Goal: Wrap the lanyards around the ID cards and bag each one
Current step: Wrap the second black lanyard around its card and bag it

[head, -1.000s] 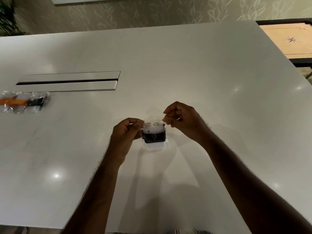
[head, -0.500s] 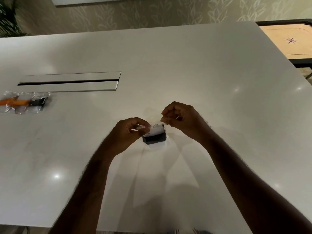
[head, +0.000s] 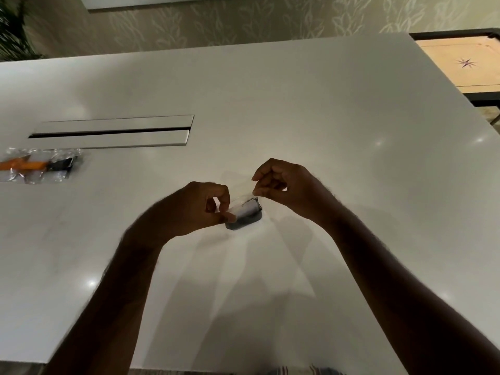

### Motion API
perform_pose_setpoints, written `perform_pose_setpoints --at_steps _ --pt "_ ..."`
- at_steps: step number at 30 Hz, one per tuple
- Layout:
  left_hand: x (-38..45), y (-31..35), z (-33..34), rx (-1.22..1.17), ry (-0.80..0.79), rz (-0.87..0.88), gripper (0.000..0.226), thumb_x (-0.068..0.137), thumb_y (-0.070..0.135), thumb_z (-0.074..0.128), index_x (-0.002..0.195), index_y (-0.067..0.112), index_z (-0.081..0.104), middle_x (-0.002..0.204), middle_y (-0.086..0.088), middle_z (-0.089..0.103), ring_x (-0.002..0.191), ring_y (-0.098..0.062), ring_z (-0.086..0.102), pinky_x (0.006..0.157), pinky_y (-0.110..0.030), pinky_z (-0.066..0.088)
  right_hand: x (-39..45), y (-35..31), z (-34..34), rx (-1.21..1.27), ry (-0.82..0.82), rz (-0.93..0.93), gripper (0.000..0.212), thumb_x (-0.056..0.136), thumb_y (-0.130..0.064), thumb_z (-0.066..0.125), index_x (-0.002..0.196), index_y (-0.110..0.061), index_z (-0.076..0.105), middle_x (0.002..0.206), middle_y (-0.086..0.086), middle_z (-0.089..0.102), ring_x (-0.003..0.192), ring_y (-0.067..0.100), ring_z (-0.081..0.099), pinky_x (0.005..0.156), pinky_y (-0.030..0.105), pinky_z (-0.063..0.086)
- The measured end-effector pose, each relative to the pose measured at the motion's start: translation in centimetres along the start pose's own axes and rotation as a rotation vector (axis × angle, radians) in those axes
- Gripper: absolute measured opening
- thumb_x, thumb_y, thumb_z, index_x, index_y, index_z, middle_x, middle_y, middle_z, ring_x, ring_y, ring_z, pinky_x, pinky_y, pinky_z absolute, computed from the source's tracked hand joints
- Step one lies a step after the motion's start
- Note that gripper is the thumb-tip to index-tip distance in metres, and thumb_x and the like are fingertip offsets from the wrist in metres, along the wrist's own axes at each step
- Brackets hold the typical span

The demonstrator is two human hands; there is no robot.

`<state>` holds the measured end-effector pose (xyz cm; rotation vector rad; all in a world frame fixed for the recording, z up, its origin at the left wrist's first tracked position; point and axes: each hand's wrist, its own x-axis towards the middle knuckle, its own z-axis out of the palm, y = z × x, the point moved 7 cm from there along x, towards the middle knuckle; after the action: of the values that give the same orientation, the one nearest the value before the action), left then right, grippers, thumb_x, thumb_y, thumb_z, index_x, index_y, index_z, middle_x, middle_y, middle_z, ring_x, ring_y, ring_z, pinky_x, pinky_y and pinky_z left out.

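At the near edge of the white counter [head: 324, 109], a strip of striped fabric [head: 303, 371] shows at the bottom of the frame. Both forearms reach forward over the counter's near half.

The left hand [head: 194, 209] is curled, thumb and forefinger pinching the left edge of a clear plastic bag [head: 240, 204] at the counter's middle. The right hand [head: 286, 185] is likewise curled, thumb and fingertips pinching the bag's upper right corner, raised slightly above the surface. Inside the bag sits the ID card [head: 247, 212] with a dark lanyard [head: 243, 223] wound about it; the bundle's lower end rests on or just above the counter, which of the two cannot be told. No writing on the card or bag is legible; the card face is blurred.

Far left, well apart from the hands, lie finished bags [head: 40, 166] at the frame's left edge, one showing an orange lanyard and one a black one. No labels readable there.

Just behind them a long recessed slot [head: 111, 131] with metal flaps is set into the counter. Bare surface extends to the right of the hands and behind them as far as the counter's far edge.

Beyond the right corner stands a carrom board [head: 460, 63] with a star mark at centre. Leaf-patterned wallpaper [head: 243, 20] covers the far wall.
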<state>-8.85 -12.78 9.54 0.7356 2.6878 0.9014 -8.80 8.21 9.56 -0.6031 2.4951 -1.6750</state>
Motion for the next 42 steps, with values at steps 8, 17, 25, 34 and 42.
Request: perform_pose_setpoints --at_steps 8,17,25,34,42 --pt "0.0 0.3 0.9 -0.104 -0.018 0.000 0.035 0.081 0.039 0.088 0.081 0.021 0.059 0.070 0.011 0.064 0.061 -0.006 0.062 0.064 -0.035 0.054 0.4 2.0 1.0 0.271 -0.062 0.109 0.040 0.090 -0.012 0.083 0.123 -0.020 0.061 0.110 0.002 0.080 0.102 0.026 0.078 0.092 0.037 0.062" --pt "-0.2 -0.5 1.8 -0.226 -0.057 -0.046 0.037 0.076 0.041 0.091 0.083 0.022 0.060 0.078 0.011 0.072 0.066 -0.004 0.066 0.065 -0.019 0.051 -0.4 4.4 2.5 0.279 -0.154 0.205 0.054 0.084 -0.010 0.089 0.126 -0.028 0.060 0.111 0.020 0.077 0.104 0.044 0.073 0.099 0.059 0.058" --pt "0.2 0.0 1.3 -0.102 -0.125 0.027 0.033 0.073 0.043 0.092 0.077 0.027 0.064 0.082 0.013 0.061 0.066 -0.010 0.056 0.059 -0.026 0.046 0.0 3.5 2.3 0.197 -0.208 0.175 0.057 0.084 -0.015 0.090 0.128 -0.030 0.057 0.091 0.010 0.079 0.084 0.021 0.074 0.079 0.035 0.062" --pt "0.0 -0.6 0.9 -0.077 -0.109 -0.003 0.036 0.072 0.051 0.089 0.080 0.028 0.062 0.078 0.015 0.063 0.063 -0.006 0.053 0.056 -0.020 0.043 0.4 3.2 2.4 0.154 -0.258 0.147 0.055 0.085 -0.023 0.089 0.128 -0.033 0.056 0.080 0.002 0.076 0.073 0.011 0.066 0.070 0.027 0.056" --pt "-0.8 -1.9 0.0 -0.269 0.119 -0.082 0.025 0.084 0.034 0.086 0.086 0.028 0.062 0.086 0.009 0.074 0.068 -0.008 0.065 0.066 -0.024 0.054 -0.1 4.2 1.8 0.198 -0.171 0.192 0.047 0.078 -0.037 0.092 0.118 -0.033 0.069 0.110 -0.003 0.081 0.101 0.023 0.078 0.096 0.048 0.063"
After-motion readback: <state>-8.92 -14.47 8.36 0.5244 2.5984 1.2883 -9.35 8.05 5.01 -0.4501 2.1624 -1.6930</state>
